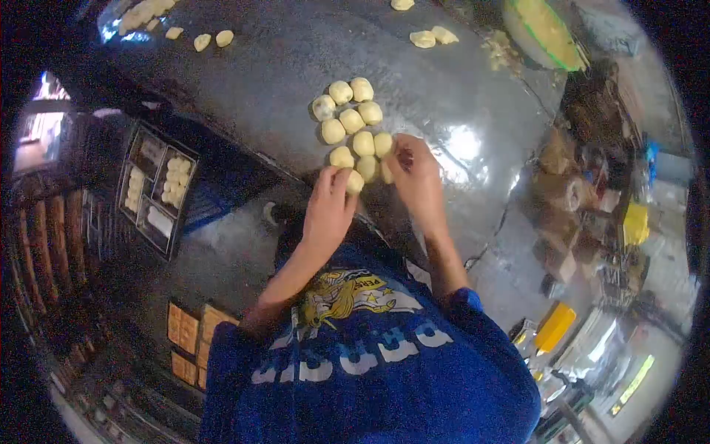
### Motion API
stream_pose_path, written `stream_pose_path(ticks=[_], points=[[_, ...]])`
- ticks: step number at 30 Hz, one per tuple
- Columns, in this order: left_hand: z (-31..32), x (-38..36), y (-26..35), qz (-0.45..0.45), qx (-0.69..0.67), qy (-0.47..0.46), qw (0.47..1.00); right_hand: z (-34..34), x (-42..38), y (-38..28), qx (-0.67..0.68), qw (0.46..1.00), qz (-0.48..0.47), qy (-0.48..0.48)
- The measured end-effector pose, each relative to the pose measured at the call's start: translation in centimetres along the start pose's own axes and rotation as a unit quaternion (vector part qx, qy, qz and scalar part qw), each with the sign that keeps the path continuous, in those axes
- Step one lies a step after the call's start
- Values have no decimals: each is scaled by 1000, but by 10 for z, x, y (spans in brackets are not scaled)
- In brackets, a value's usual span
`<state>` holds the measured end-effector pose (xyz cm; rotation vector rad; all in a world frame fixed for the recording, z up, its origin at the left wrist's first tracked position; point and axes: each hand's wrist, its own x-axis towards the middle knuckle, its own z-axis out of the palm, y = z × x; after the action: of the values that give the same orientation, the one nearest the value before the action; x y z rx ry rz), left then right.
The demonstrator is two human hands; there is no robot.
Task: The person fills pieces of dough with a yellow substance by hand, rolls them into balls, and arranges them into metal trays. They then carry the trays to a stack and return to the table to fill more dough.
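Pale yellow dough balls lie grouped in rows on the dark worktop (274, 81). My left hand (329, 201) is at the near end of the group, its fingers closed on a dough ball (355, 183). On the other side, my right hand (416, 174) has curled fingers against a partly hidden dough ball (387, 172). Just beyond its fingertips sits another dough ball (382, 144). Between the hands is a further dough ball (367, 169), and one more dough ball (342, 157) touches the area above my left fingers.
Loose dough pieces (423, 39) lie at the worktop's far side. A green-rimmed bowl (543, 33) stands at the far right. To the left, lower down, is a divided tray (153, 189) holding dough balls. Square trays (183, 328) with brownish contents are below it.
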<state>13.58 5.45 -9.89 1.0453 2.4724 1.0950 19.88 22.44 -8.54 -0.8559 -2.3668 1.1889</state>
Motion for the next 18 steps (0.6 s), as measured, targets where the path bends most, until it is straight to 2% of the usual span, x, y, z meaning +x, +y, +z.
stream_pose_path(ticks=[1,4,5,7,9,10,12,14,15,17,18], points=[[2,-3,5,-7,4,3,1000,-1,0,2,55,997,42,-21],[-4,2,17,4,15,52,999,-11,11,4,61,997,36,-44],[-13,1,21,7,40,51,998,-13,17,5,64,996,30,-50],[-25,8,29,9,68,51,996,-17,35,4,5,1000,-21,7],[-27,28,24,3,81,101,992,-7,51,5,-19,999,-28,-8],[-20,36,19,-3,117,135,984,6,59,16,-20,998,-60,-9],[-6,45,10,-31,69,122,990,18,68,14,-24,995,-96,-10],[1,47,5,-59,22,110,992,20,74,3,-37,991,-99,-86],[0,46,6,-85,-13,93,992,15,74,2,-36,991,-100,-85],[-5,47,6,-109,-47,79,990,4,71,2,17,993,-23,-112],[-10,48,8,-85,4,98,992,5,68,4,16,993,-26,-112]])
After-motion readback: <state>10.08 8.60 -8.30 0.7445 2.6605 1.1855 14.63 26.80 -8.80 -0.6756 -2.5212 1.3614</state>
